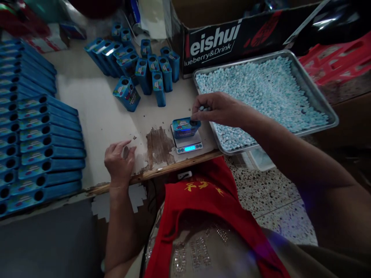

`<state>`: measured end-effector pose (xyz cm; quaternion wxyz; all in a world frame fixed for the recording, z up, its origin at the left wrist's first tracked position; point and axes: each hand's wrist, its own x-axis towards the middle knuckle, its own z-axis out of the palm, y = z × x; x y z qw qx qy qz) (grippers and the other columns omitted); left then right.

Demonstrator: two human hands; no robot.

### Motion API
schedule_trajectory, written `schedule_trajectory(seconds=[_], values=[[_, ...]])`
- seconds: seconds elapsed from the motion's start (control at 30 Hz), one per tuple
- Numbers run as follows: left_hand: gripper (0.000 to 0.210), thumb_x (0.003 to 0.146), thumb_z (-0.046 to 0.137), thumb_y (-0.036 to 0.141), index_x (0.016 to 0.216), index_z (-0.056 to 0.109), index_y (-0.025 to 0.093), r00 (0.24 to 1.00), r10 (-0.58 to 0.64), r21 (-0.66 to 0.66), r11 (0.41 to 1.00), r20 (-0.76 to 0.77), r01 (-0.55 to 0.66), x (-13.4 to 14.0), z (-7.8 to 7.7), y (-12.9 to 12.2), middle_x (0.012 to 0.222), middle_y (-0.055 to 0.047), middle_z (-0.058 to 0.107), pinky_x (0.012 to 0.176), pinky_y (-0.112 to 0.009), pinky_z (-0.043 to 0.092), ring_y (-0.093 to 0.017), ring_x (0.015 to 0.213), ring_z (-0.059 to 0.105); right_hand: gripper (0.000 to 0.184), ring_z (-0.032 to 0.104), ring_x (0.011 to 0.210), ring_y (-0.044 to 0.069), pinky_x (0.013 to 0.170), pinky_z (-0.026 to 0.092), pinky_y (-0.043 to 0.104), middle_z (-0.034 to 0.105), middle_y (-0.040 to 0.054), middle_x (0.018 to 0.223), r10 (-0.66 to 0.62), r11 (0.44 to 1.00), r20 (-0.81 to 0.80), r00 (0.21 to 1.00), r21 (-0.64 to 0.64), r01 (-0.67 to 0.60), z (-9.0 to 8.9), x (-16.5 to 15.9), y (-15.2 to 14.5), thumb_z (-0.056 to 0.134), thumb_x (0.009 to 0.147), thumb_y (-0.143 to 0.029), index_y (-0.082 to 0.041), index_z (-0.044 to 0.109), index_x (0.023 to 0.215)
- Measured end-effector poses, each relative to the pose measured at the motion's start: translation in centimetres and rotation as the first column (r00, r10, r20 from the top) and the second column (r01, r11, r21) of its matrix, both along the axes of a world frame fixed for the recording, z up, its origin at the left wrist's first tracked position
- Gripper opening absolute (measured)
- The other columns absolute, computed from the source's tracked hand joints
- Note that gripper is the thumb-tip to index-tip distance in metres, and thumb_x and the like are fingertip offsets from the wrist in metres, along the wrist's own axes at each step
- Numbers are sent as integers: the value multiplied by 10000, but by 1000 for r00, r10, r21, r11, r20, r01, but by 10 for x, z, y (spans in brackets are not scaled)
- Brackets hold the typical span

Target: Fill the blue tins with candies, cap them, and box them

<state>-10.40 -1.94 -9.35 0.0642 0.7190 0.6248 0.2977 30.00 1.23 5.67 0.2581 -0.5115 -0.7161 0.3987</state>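
Observation:
A blue candy box (185, 126) lies on a small digital scale (189, 146) whose display glows blue. Above the box's round opening, my right hand (216, 108) is closed on several pale blue candies (205, 109), which show between thumb and fingers. The fingertips are close to the opening; whether they touch it I cannot tell. Left of the scale, my left hand (119, 157) hovers at or rests by the table edge, its fingers loosely bent and apart, holding nothing. Beneath my right forearm lies a metal tray (333, 116) filled with the same kind of candies.
Rows of blue boxes with round holes (43, 146) line the left side. More upright blue boxes (145, 75) stand in the middle back. Behind the tray is a black printed carton (214, 46), with a red plastic basket (342, 58) at right. The table's wooden edge (174, 166) looks worn.

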Motion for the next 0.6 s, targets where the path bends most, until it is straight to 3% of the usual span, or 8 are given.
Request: schedule_trajectory(seconds=[0.23,0.43,0.53,0.6], values=[[242,933,750,345,1152,801,257,999,14,-38,999,40,-12,3,0,0,1175,-129,797,1102,-491,537,-341,1153,715,210,557,705,167,677,346,323,617,-28,700,21,997,116,993,71,-30,-6,-9,-1,938,836,-399,-244,799,861],[290,943,736,354,1193,798,221,998,4,-45,999,58,-2,5,4,-2,1180,-159,778,1123,-525,526,-366,1172,709,231,554,713,168,661,387,328,623,-17,721,-33,999,0,999,5,33,-1,-8,-7,973,808,-388,-251,788,833],[278,948,742,354,1192,793,230,998,8,-54,999,59,-5,4,4,-2,1187,-157,772,1128,-530,523,-373,1181,705,176,559,715,165,639,440,313,624,-5,758,-199,976,-237,951,-139,170,-5,11,-7,911,875,-351,-260,761,855],[265,954,744,360,1186,792,239,998,10,-50,999,57,-8,3,4,-2,1191,-152,776,1129,-526,521,-370,1182,705,126,573,713,149,632,491,284,618,-6,782,-394,914,-384,835,-259,312,-16,32,-5,862,884,-264,-262,737,896]])
